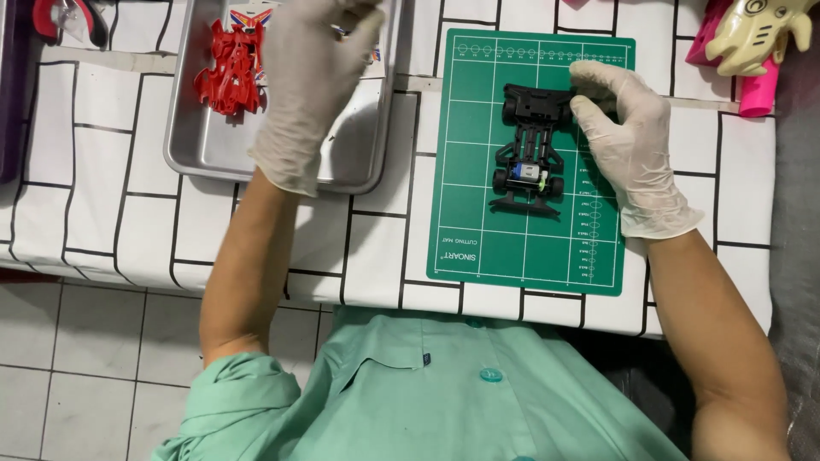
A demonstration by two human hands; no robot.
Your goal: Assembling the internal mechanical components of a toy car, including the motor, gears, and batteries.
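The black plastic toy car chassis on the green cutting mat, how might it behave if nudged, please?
The black plastic toy car chassis probably rolls easily, since its four small wheels rest on the flat green cutting mat. It looks light and somewhat fragile, with thin open framing. The gloved right hand steadying its front end suggests it shifts readily.

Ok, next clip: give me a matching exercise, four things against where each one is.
Things:
1. red car body
2. black car chassis
3. left hand
4. right hand

Places:
A. touching the chassis at its far end
B. on the green cutting mat
C. lying in the metal tray
D. raised over the tray

Pairs: 1-C, 2-B, 3-D, 4-A
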